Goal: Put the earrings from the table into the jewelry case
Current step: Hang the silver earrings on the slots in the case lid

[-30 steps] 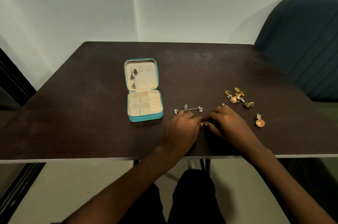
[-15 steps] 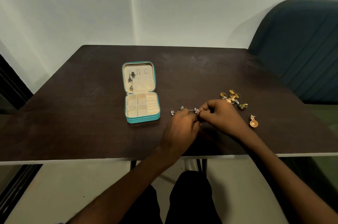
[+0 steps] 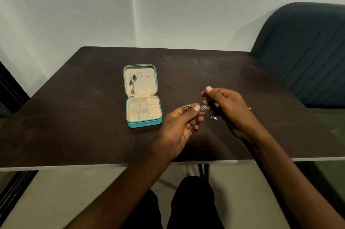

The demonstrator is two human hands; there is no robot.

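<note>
An open teal jewelry case (image 3: 141, 124) lies on the dark table (image 3: 74, 126), its cream lid flat behind the tray. A dark dangling earring (image 3: 131, 84) hangs from the lid's left hook. Both hands are raised just right of the case. My left hand (image 3: 179, 127) pinches a silver flower-shaped earring (image 3: 204, 109) at its fingertips, with another small silver piece (image 3: 187, 107) on the far side of its fingers. My right hand (image 3: 225, 109) pinches the same earring from the right. A dark triangular pendant (image 3: 214, 118) hangs below it.
A teal upholstered chair (image 3: 306, 51) stands at the table's right rear corner. A white wall runs behind the table. My dark-trousered knees (image 3: 186, 202) show under the near table edge. The gold earrings on the right are hidden behind my right hand.
Both hands have lifted off the table with the silver earring between them and now hold it in the air, nearer the case. The view has shifted, hiding the gold earrings.
</note>
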